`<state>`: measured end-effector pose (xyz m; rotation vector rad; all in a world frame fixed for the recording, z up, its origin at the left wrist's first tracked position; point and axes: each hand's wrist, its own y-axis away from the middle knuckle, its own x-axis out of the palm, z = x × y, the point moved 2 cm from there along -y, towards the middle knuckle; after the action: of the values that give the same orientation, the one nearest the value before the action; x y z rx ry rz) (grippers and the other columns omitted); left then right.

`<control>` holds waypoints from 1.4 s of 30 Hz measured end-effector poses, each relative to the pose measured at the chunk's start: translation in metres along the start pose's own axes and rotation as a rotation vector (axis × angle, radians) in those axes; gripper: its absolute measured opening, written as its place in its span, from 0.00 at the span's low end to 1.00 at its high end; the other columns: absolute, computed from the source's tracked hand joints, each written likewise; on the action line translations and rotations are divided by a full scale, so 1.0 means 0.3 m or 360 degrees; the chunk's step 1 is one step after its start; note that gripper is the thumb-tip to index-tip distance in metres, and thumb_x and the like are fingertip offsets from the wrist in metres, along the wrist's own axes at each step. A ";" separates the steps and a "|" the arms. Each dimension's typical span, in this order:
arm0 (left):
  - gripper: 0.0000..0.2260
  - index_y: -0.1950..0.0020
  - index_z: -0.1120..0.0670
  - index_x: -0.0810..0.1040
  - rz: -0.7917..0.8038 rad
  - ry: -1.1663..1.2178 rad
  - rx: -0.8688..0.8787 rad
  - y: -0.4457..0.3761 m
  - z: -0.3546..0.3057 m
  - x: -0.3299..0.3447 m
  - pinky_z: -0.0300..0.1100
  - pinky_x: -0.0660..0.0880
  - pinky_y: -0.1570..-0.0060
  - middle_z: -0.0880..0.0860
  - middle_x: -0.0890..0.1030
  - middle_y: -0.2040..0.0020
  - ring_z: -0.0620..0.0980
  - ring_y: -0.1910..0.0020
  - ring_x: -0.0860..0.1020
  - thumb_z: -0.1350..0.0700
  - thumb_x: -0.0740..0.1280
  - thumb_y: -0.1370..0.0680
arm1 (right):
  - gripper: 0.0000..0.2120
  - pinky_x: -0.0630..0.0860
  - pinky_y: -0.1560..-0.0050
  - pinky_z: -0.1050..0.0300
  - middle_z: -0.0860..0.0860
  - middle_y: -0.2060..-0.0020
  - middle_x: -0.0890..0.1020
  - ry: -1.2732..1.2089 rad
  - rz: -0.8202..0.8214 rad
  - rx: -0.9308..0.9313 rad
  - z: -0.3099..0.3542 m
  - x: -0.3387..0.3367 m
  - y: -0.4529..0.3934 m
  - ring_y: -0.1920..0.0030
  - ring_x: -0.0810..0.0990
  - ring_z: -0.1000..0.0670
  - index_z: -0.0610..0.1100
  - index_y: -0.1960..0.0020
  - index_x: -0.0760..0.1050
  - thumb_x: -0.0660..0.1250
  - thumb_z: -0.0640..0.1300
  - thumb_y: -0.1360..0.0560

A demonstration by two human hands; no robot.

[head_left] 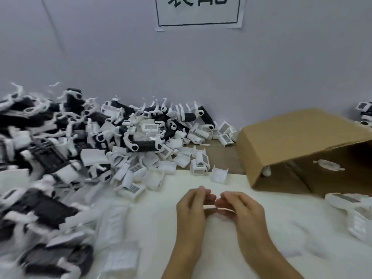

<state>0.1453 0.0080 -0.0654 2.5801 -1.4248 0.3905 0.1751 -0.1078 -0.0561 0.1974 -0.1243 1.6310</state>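
My left hand and my right hand meet over the white pad at the table's front middle. Both have curled fingers, and their fingertips close together on a small white plastic piece that is blurred and mostly hidden between them. A big heap of black-and-white plastic parts fills the left side of the table.
A brown cardboard box lies on its side at the right, open toward me, with a white part inside. Loose white clips lie just beyond my hands. More white parts sit at the right edge. A paper sign hangs on the wall.
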 end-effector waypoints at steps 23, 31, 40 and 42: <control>0.14 0.49 0.52 0.77 -0.0073 -0.3475 0.0893 -0.570 -0.289 -0.151 0.49 0.66 0.44 0.50 0.79 0.51 0.56 0.41 0.74 0.41 0.68 0.22 | 0.10 0.77 0.61 0.61 0.52 0.66 0.85 0.0045 0.0079 -0.0006 -0.040 -0.010 -0.041 0.65 0.83 0.55 0.44 0.60 0.82 0.68 0.42 0.21; 0.19 0.45 0.61 0.77 0.0279 0.0079 -0.0006 -0.083 -0.159 0.114 0.55 0.77 0.50 0.60 0.83 0.50 0.59 0.49 0.82 0.47 0.74 0.27 | 0.12 0.79 0.59 0.58 0.55 0.63 0.85 -0.0105 -0.0172 -0.0194 -0.007 -0.028 -0.022 0.57 0.83 0.57 0.49 0.59 0.82 0.64 0.42 0.19; 0.22 0.38 0.63 0.80 0.0174 0.0923 -0.0637 0.091 -0.017 0.095 0.53 0.79 0.45 0.63 0.84 0.47 0.60 0.48 0.83 0.47 0.65 0.23 | 0.21 0.74 0.46 0.69 0.64 0.48 0.81 0.0263 0.0149 -0.0440 0.000 -0.030 0.040 0.44 0.79 0.63 0.58 0.48 0.81 0.72 0.66 0.36; 0.25 0.32 0.60 0.77 0.0197 0.0794 -0.0615 0.066 -0.013 0.075 0.59 0.73 0.34 0.62 0.82 0.38 0.62 0.37 0.80 0.47 0.66 0.24 | 0.30 0.71 0.42 0.73 0.66 0.43 0.77 0.0549 0.0273 -0.0435 -0.021 -0.025 0.044 0.40 0.75 0.67 0.60 0.38 0.74 0.80 0.60 0.37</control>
<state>0.1394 -0.0195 -0.0543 1.9224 -1.3187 0.6480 0.1620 -0.1146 -0.0633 -0.3111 -0.1005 1.7734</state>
